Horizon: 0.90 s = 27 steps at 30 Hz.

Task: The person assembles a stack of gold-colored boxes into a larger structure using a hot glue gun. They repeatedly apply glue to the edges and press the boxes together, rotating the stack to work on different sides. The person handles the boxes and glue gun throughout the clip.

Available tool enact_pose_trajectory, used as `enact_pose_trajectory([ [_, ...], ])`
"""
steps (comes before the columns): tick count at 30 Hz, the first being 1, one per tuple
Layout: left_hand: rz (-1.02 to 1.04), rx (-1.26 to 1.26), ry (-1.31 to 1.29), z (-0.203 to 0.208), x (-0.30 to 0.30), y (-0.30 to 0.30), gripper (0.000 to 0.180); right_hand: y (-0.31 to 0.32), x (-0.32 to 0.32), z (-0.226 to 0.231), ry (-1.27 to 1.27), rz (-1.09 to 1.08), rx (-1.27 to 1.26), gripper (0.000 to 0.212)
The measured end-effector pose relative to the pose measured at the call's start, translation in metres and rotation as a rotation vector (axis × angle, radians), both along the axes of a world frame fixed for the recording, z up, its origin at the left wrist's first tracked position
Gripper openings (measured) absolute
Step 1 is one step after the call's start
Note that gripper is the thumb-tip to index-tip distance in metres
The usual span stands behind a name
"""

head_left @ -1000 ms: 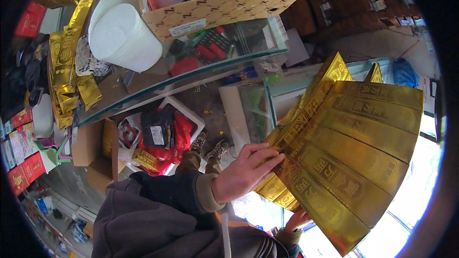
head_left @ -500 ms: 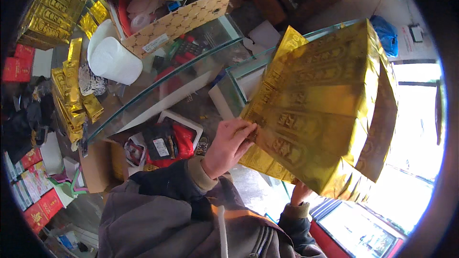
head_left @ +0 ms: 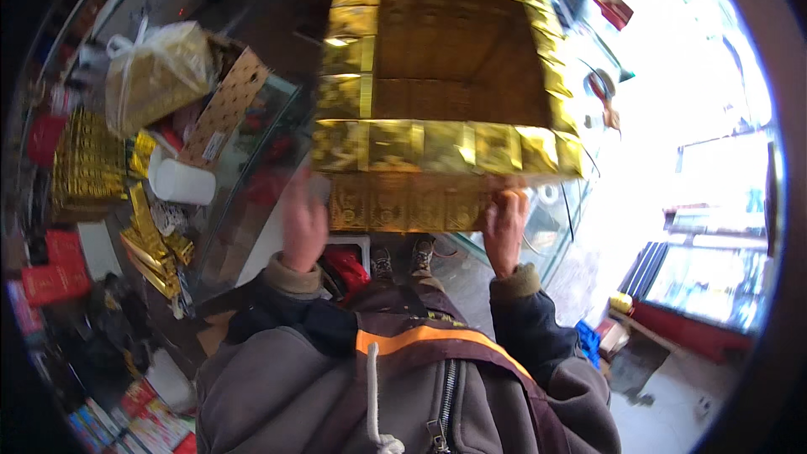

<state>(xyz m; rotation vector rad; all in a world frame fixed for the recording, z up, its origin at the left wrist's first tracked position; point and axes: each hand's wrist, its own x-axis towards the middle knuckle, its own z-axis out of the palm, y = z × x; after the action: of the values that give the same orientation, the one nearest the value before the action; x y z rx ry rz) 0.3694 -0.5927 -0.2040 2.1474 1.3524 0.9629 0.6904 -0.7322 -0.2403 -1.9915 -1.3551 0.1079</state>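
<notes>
Hands up before us: our right hand pinches the lower right edge of the large sheet of joined gold foil paper squares, held high above the glass counter. Our left hand is blurred beside its lower left corner; its grip we cannot tell.

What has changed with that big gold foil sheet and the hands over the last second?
The gold foil sheet swung from the person's right to straight ahead, spread flat and raised. The right hand, earlier under its lower corner, now grips the bottom edge. The left hand has slid to the sheet's left bottom edge; it is blurred, so its grip is unclear. The glass counter and white roll look unmoved.
</notes>
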Motion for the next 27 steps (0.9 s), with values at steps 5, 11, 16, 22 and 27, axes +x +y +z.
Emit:
enact_pose_trajectory([
  [5, 0.065, 0.306, -0.284, 0.139, 0.033, 0.002, 0.041, -0.018, -0.007, 0.005, -0.001, -0.014, 0.104, 0.030],
  [11, -0.501, 0.353, 0.081, 0.227, 0.164, -0.013, 0.051, -0.036, 0.001, 0.007, 0.172, -0.001, 0.198, 0.026],
  [16, -0.600, 0.239, 0.260, 0.238, 0.243, 0.027, 0.075, -0.048, 0.010, 0.007, 0.289, 0.011, 0.210, 0.029],
  [22, -0.490, 0.281, 0.482, 0.225, 0.280, 0.074, 0.085, -0.052, 0.037, 0.042, 0.443, 0.072, 0.248, 0.021],
  [27, -0.448, 0.224, 0.509, 0.210, 0.283, 0.087, 0.087, -0.094, 0.104, 0.153, 0.884, 0.537, 0.105, 0.011],
])
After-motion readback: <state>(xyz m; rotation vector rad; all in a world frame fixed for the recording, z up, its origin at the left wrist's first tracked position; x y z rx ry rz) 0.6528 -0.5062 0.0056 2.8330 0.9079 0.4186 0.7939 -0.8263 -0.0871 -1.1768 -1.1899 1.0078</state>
